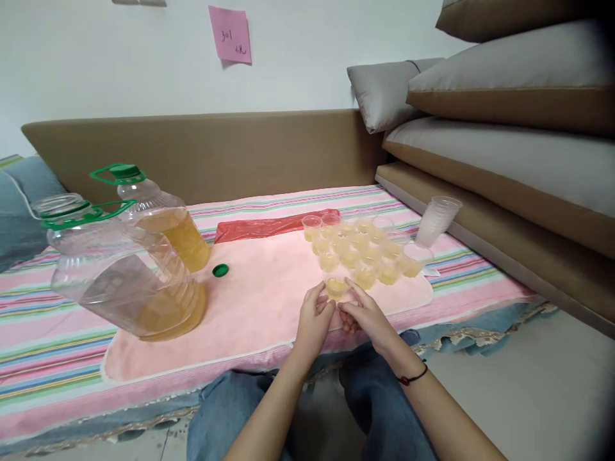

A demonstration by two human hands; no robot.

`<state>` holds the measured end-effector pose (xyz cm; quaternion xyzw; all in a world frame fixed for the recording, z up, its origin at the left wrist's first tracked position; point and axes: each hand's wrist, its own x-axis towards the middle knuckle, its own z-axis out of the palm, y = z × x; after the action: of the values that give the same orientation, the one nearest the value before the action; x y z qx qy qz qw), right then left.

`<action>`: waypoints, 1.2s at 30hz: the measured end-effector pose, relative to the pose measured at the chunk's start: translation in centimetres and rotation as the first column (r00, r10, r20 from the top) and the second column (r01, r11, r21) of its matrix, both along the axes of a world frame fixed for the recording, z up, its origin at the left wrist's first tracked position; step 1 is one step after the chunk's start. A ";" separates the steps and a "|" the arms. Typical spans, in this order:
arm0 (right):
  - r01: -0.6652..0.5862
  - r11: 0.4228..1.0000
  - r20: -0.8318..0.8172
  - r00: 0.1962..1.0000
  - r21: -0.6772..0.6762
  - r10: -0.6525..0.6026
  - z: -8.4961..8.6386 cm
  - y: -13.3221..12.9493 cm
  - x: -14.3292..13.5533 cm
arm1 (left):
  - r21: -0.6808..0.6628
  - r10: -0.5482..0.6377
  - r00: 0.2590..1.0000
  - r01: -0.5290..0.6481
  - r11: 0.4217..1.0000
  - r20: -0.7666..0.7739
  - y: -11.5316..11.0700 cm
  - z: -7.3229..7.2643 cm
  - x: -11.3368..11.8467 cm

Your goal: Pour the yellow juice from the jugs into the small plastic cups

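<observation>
Between my two hands stands a clear plastic cup (pixel 336 289) with pale yellow liquid in it, at the near corner of a group of similar cups. My left hand (pixel 314 314) has its thumb and fingers round the cup's left side. On the other side, my right hand (pixel 364 314) grips the cup with thumb and index finger, its other fingers curled below. Just behind are several filled cups (pixel 350 256) in close rows on the pink mat (pixel 259 307).
An uncapped large jug (pixel 129 275) holds a little yellow liquid at left; a capped, fuller jug (pixel 175 234) stands behind it. A green cap (pixel 220 270) and red plastic bag (pixel 273 226) lie on the mat. Stacked cups (pixel 436 221) lean near the cushions (pixel 500 150) at right.
</observation>
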<state>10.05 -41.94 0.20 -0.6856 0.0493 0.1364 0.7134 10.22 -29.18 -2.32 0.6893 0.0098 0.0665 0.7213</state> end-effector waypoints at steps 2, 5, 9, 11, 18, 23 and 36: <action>0.028 0.999 0.005 1.000 0.020 -0.028 -0.1 -0.1 0.2 | 0.017 -0.005 1.000 0.005 1.000 0.000 -0.6 -0.1 0.4; 0.054 0.998 0.002 0.999 0.043 -0.054 -0.3 -0.1 0.4 | 0.028 -0.006 1.000 0.006 1.000 0.016 -1.2 -0.3 1.0; 0.055 0.998 -0.011 0.998 0.039 -0.055 -0.3 0.1 0.6 | 0.004 -0.009 1.000 0.008 1.000 0.030 -1.5 -0.6 1.9; 0.048 0.998 -0.015 0.999 0.031 -0.047 -0.2 0.2 0.7 | -0.012 -0.016 0.999 0.016 1.000 0.034 -1.5 -0.7 2.3; 0.015 1.000 -0.009 1.000 -0.006 -0.015 -0.3 0.1 0.5 | -0.036 -0.009 1.000 0.010 0.999 0.015 -1.2 -0.8 2.5; 0.001 0.999 -0.032 0.999 -0.044 -0.002 -0.3 0.0 0.0 | -0.060 0.007 1.000 -0.009 0.998 -0.020 -1.2 -0.9 1.5; -0.041 0.997 -0.026 0.999 -0.061 0.039 -0.5 -0.1 0.0 | -0.070 -0.025 0.999 0.022 0.997 -0.046 -1.4 -0.4 1.1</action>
<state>10.08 -42.03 -0.28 -0.7062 0.0487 0.1575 0.6886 11.30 -30.55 -2.71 0.6653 0.0209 0.0415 0.7451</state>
